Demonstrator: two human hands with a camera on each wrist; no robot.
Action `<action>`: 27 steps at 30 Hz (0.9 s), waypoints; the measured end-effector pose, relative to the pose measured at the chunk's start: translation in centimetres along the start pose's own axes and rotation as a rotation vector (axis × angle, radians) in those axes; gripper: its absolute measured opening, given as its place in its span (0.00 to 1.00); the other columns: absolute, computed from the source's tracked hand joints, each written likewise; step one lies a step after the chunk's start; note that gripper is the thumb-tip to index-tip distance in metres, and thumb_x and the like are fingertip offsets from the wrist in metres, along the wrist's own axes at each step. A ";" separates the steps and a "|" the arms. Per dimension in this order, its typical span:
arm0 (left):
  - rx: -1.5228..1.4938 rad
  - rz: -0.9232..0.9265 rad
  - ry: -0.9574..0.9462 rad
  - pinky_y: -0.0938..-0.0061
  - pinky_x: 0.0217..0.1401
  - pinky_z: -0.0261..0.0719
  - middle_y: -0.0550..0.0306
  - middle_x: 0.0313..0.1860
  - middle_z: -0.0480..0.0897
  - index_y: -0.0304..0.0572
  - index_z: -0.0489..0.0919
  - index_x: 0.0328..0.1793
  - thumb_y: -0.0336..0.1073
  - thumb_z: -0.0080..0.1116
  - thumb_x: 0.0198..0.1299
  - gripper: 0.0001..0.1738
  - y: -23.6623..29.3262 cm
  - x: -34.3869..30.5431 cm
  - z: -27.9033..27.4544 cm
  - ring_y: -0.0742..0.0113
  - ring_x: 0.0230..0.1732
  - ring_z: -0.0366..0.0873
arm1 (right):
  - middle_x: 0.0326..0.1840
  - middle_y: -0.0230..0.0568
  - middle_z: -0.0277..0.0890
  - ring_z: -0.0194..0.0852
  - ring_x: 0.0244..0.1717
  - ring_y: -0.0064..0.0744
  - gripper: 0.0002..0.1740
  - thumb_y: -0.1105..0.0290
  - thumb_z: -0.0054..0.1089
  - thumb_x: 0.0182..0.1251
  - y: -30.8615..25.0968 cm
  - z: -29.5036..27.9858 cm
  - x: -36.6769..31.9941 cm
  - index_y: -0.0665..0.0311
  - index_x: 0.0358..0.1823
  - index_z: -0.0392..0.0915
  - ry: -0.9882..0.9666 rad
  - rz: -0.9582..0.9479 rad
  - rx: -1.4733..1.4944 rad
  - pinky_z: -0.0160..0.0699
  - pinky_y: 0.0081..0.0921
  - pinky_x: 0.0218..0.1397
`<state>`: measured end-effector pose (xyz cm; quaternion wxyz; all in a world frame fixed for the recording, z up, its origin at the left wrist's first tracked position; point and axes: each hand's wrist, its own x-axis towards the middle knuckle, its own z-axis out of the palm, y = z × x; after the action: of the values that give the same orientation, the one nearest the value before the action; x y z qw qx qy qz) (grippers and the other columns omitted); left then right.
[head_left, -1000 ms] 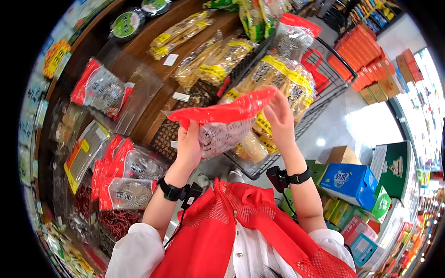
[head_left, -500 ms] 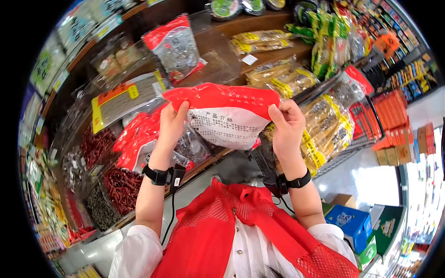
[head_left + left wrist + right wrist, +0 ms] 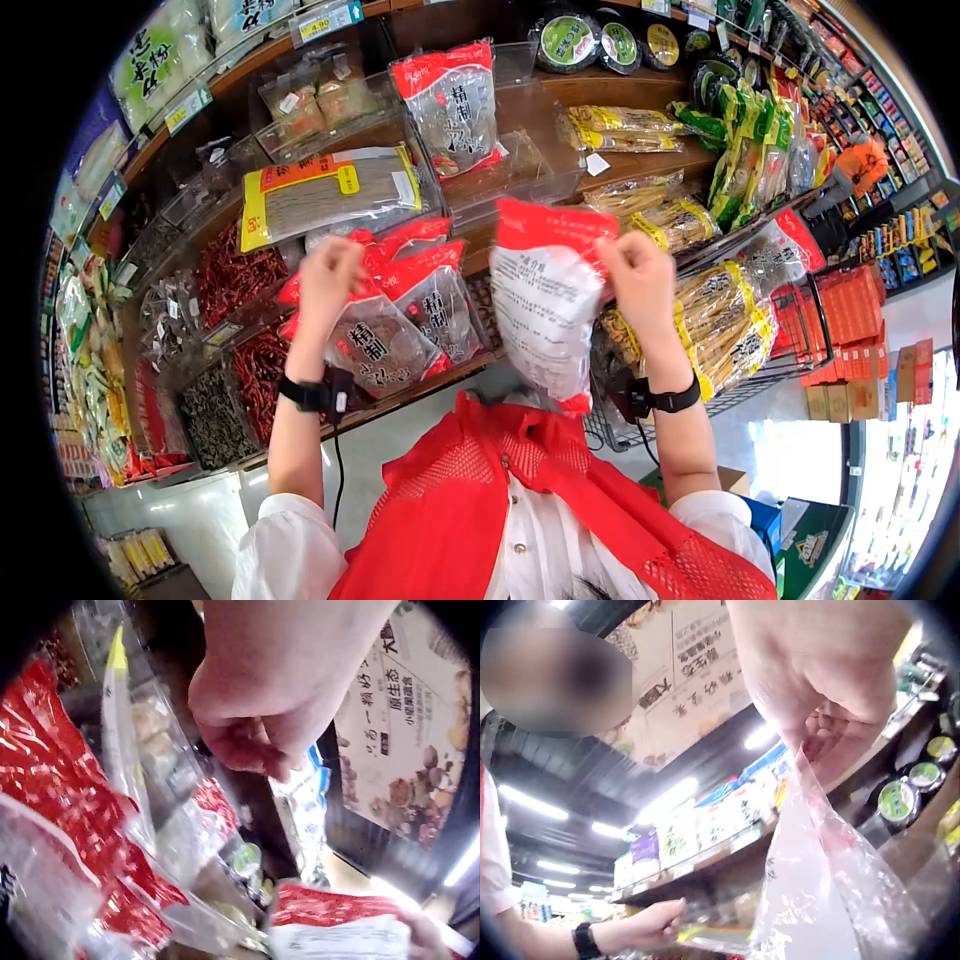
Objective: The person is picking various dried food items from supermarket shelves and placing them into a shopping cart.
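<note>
My right hand [image 3: 640, 282] pinches the upper corner of a red-topped plastic food packet [image 3: 548, 310], which hangs upright with its white, printed back facing me. In the right wrist view the clear edge of the packet [image 3: 799, 900] gathers between thumb and fingers. My left hand [image 3: 328, 285] is away from that packet, its fingers loosely curled with nothing seen in them. It overlaps a pile of similar red-topped packets [image 3: 375, 345] on the shelf. Another such packet [image 3: 450, 115] stands upright behind a clear divider.
A flat yellow-edged packet [image 3: 335, 190] lies behind the pile. Dried red chillies [image 3: 262, 385] fill bins on the left. A shopping cart [image 3: 745, 372] with long yellow-banded packets [image 3: 725, 325] stands at the right. Round black packs [image 3: 565, 42] line the back shelf.
My left hand has let go of the packet and moved left. The packet, earlier spread between both hands, now hangs from my right hand. The view has turned toward the shelves.
</note>
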<state>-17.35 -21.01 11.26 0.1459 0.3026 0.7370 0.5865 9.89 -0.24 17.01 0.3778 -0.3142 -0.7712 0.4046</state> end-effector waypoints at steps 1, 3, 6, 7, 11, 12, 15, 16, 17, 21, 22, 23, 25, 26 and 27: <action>-0.038 -0.096 -0.148 0.82 0.19 0.70 0.56 0.24 0.78 0.39 0.72 0.40 0.30 0.51 0.58 0.05 1.5 -1.5 1.6 0.74 0.18 0.74 | 0.14 0.31 0.68 0.65 0.15 0.15 0.12 0.71 0.58 0.57 -0.6 0.8 -0.3 0.70 0.19 0.71 -0.115 0.155 0.141 0.62 0.15 0.17; -0.009 -0.011 -0.451 0.78 0.36 0.76 0.54 0.35 0.80 0.37 0.70 0.51 0.29 0.54 0.54 0.17 1.6 -3.9 5.4 0.70 0.33 0.79 | 0.15 0.33 0.70 0.69 0.17 0.16 0.11 0.72 0.58 0.57 0.8 1.8 -0.2 0.71 0.20 0.72 -0.181 0.237 0.217 0.66 0.14 0.19; -0.027 -0.041 -0.791 0.65 0.65 0.58 0.40 0.66 0.56 0.34 0.48 0.68 0.44 0.65 0.45 0.49 2.9 -7.5 12.2 0.51 0.65 0.58 | 0.18 0.36 0.74 0.73 0.20 0.18 0.10 0.73 0.58 0.57 -0.1 1.4 0.5 0.72 0.21 0.73 -0.093 0.277 0.359 0.73 0.14 0.24; 0.015 0.038 -0.786 0.64 0.68 0.52 0.36 0.67 0.52 0.30 0.47 0.68 0.46 0.67 0.41 0.54 2.0 -8.2 14.5 0.47 0.68 0.52 | 0.19 0.37 0.75 0.74 0.21 0.19 0.10 0.74 0.58 0.57 -0.6 1.2 0.7 0.73 0.21 0.73 -0.033 0.287 0.439 0.75 0.14 0.26; 0.094 0.231 -0.246 0.66 0.68 0.51 0.33 0.64 0.56 0.27 0.49 0.66 0.41 0.71 0.32 0.57 0.8 -5.6 20.3 0.46 0.67 0.54 | 0.23 0.39 0.77 0.76 0.26 0.20 0.05 0.78 0.58 0.56 -1.4 0.9 1.5 0.73 0.25 0.74 -0.044 0.185 0.589 0.76 0.15 0.30; 0.054 0.270 -0.151 0.66 0.66 0.55 0.34 0.62 0.60 0.27 0.51 0.66 0.38 0.71 0.29 0.56 0.5 -4.2 20.9 0.46 0.64 0.58 | 0.24 0.39 0.77 0.76 0.27 0.19 0.03 0.80 0.58 0.55 -1.3 0.6 1.7 0.73 0.27 0.74 -0.071 0.138 0.562 0.75 0.14 0.30; -0.082 0.320 0.059 0.68 0.57 0.68 0.40 0.55 0.69 0.31 0.58 0.62 0.33 0.71 0.32 0.48 1.3 -0.5 22.2 0.52 0.56 0.69 | 0.24 0.35 0.77 0.74 0.24 0.17 0.05 0.79 0.60 0.53 -2.0 -0.6 3.4 0.73 0.24 0.75 -0.139 -0.042 0.566 0.72 0.14 0.27; -0.055 0.341 0.052 0.69 0.55 0.69 0.42 0.53 0.70 0.32 0.59 0.61 0.32 0.70 0.32 0.46 2.0 0.5 22.3 0.54 0.55 0.70 | 0.23 0.36 0.77 0.73 0.23 0.18 0.04 0.79 0.61 0.52 -2.4 -1.1 4.3 0.73 0.24 0.75 -0.154 -0.154 0.500 0.72 0.15 0.26; -0.028 0.363 0.045 0.70 0.54 0.70 0.43 0.52 0.72 0.32 0.60 0.60 0.31 0.70 0.33 0.45 2.6 1.4 22.3 0.56 0.54 0.72 | 0.21 0.37 0.76 0.73 0.21 0.19 0.04 0.79 0.62 0.50 -2.6 -1.4 5.3 0.72 0.24 0.75 -0.166 -0.266 0.433 0.71 0.16 0.25; 0.044 0.193 -0.053 0.73 0.51 0.70 0.50 0.49 0.73 0.35 0.62 0.57 0.33 0.66 0.40 0.36 3.1 2.6 23.4 0.65 0.50 0.72 | 0.33 0.43 0.78 0.77 0.33 0.23 0.09 0.74 0.61 0.51 -1.5 -0.9 10.1 0.70 0.34 0.78 -0.398 -0.492 0.263 0.74 0.20 0.37; -0.117 0.129 -0.046 0.74 0.50 0.70 0.51 0.50 0.73 0.36 0.61 0.57 0.33 0.65 0.41 0.35 4.2 2.2 24.2 0.65 0.50 0.71 | 0.33 0.43 0.78 0.77 0.33 0.23 0.09 0.74 0.61 0.51 -0.7 0.0 10.7 0.70 0.34 0.78 -0.410 -0.496 0.274 0.74 0.20 0.37; -0.279 0.067 -0.038 0.75 0.50 0.70 0.52 0.50 0.72 0.38 0.61 0.58 0.33 0.63 0.43 0.34 4.8 1.7 25.0 0.66 0.50 0.71 | 0.34 0.44 0.78 0.77 0.36 0.28 0.11 0.73 0.59 0.53 0.0 1.0 11.3 0.70 0.38 0.77 -0.536 -0.383 0.341 0.74 0.22 0.41; -0.492 -0.386 -0.199 0.73 0.51 0.70 0.53 0.53 0.70 0.41 0.59 0.61 0.34 0.61 0.48 0.34 3.1 0.9 26.4 0.68 0.53 0.69 | 0.43 0.48 0.76 0.74 0.48 0.39 0.20 0.72 0.57 0.55 1.4 1.0 11.8 0.68 0.50 0.71 -0.763 -0.314 0.340 0.70 0.27 0.51; -0.772 -0.451 -0.215 0.72 0.52 0.70 0.54 0.53 0.70 0.42 0.59 0.61 0.34 0.60 0.50 0.33 3.0 -0.1 27.6 0.68 0.53 0.69 | 0.49 0.49 0.72 0.71 0.52 0.40 0.23 0.71 0.58 0.55 1.8 -0.2 11.7 0.67 0.53 0.68 -0.791 -0.413 0.241 0.68 0.28 0.54; -1.053 -0.511 -0.227 0.71 0.54 0.70 0.55 0.53 0.71 0.43 0.59 0.62 0.35 0.60 0.52 0.32 2.4 -0.5 28.5 0.68 0.54 0.69 | 0.54 0.49 0.69 0.67 0.56 0.41 0.26 0.70 0.58 0.55 2.0 -2.0 11.7 0.66 0.56 0.65 -0.815 -0.511 0.142 0.65 0.30 0.57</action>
<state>-0.08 1.13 5.81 0.4909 0.0635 0.3760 0.7833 5.87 10.67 19.93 0.1528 0.0958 -0.8795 0.4405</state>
